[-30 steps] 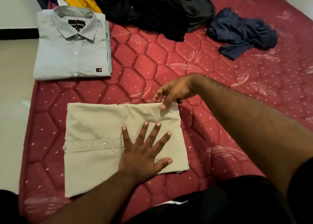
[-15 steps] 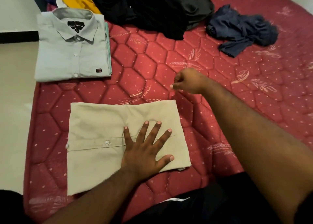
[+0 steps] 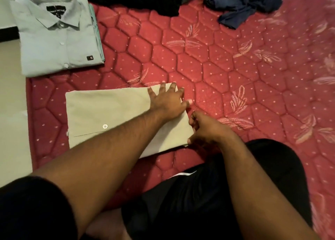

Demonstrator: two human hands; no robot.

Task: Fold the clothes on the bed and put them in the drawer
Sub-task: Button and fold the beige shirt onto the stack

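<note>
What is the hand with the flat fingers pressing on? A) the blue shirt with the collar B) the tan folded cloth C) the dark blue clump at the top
B: the left hand lies flat on the far right corner of the tan folded cloth, while the right hand holds that cloth's right edge.
</note>
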